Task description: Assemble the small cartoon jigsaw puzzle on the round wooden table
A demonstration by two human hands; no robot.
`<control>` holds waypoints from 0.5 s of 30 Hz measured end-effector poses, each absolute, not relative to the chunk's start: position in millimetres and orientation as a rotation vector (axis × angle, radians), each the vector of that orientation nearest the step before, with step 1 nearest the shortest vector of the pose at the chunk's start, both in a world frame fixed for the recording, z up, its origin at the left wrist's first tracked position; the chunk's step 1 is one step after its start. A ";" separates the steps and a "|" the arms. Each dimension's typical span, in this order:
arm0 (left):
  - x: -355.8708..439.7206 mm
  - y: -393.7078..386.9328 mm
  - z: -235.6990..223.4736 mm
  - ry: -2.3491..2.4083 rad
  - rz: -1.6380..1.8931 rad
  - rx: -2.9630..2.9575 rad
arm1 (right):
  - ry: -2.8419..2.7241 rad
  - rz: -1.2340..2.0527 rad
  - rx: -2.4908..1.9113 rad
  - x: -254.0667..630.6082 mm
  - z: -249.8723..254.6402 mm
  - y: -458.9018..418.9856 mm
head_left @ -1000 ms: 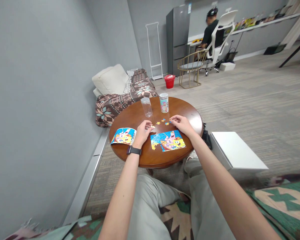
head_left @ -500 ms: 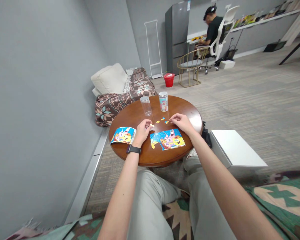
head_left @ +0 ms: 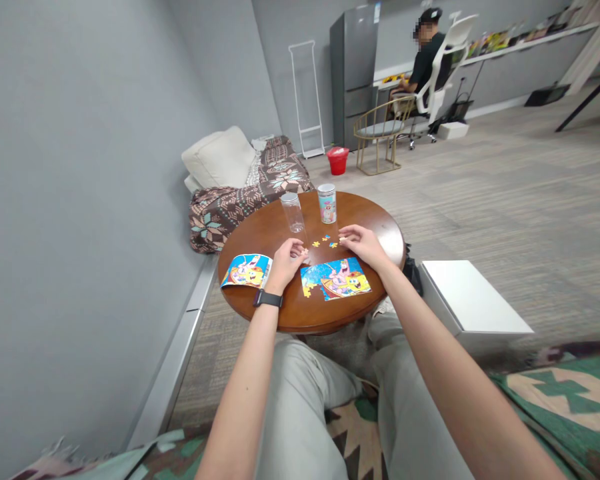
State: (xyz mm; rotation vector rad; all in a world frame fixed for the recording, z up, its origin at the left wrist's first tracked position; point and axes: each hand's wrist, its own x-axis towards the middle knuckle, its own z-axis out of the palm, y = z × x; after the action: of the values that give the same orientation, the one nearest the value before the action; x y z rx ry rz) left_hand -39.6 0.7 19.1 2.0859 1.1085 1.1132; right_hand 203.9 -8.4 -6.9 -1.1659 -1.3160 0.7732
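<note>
A partly assembled jigsaw puzzle (head_left: pixel 347 280) with cartoon figures lies on the round brown table (head_left: pixel 290 313), a gap showing at its lower left edge. My left hand (head_left: pixel 286 261) is closed in a pinch on a small pale puzzle piece (head_left: pixel 305 253), just above the puzzle's left corner. My right hand (head_left: pixel 363 243), at the puzzle's upper right, pinches another small piece (head_left: pixel 342 239) between thumb and fingertips. Between the hands lie several loose puzzle pieces (head_left: pixel 316 244), yellow and blue. Left of my left wrist rests a picture sheet (head_left: pixel 247 271) with the same scene, its edges curling.
At the table's back stand a clear jar (head_left: pixel 293 215) and a labelled jar (head_left: pixel 327 205), both with silver lids. A white box (head_left: pixel 473 297) is on the floor at right. Farther off, a person (head_left: pixel 425 60) sits at a desk near a gold chair (head_left: pixel 380 130).
The left fingers have shifted slightly around their piece. In the right fingertips a pale piece now shows more clearly. Puzzle, sheet and jars keep their places.
</note>
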 end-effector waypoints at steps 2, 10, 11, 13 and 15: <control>-39.5 0.1 19.7 1.141 1.116 2.087 | -1.306 0.802 -1.178 204.2 -6.0 -9.4; -39.5 -1.0 21.6 1.151 1.104 2.143 | -1.291 0.786 -1.210 203.7 -5.8 -11.6; -39.9 -1.1 21.9 1.148 1.107 2.174 | -1.287 0.801 -1.204 203.4 -5.8 -11.4; -40.5 -1.3 22.5 1.129 1.116 2.222 | -1.288 0.813 -1.196 203.2 -6.3 -10.8; -40.7 -1.8 22.9 1.101 1.128 2.242 | -1.303 0.770 -1.214 203.8 -7.1 -10.1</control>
State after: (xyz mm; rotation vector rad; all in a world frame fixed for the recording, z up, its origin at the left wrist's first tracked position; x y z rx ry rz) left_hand -40.7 -1.8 22.9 2.2420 1.1010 1.1285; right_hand 203.8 -10.1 -7.1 -1.2135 -1.3025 0.7704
